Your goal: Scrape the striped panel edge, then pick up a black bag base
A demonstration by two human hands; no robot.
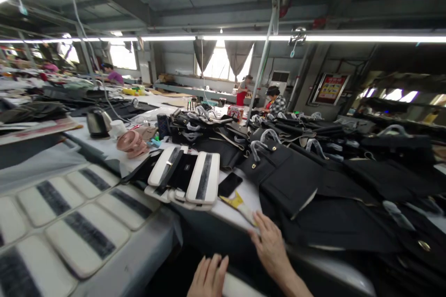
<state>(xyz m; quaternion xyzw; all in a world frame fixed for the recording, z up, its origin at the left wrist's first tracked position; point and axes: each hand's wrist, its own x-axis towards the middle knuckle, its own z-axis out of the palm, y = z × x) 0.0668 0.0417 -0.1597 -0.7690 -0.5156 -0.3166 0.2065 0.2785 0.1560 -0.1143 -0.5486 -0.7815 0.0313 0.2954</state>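
Observation:
My right hand (271,243) reaches over the table's front edge, thumb apart from the fingers, and grips nothing that I can make out. Its fingertips are at the near end of a flat yellow and whitish piece (237,200) whose kind I cannot tell. My left hand (209,277) is low in the view, fingers stretched out beside a pale edge (239,285), partly cut off by the frame. Beyond are a black phone (230,184) and a stack of white padded panels (205,178) with dark stripes. Black bags (292,178) with plastic-wrapped handles lie to the right.
More white striped panels (88,234) are laid out at the left. A pink fan (131,143), a metal kettle (98,123) and a white cup (117,128) stand farther back. Two people (276,102) are across the table, and a metal pole (262,62) rises behind the bags.

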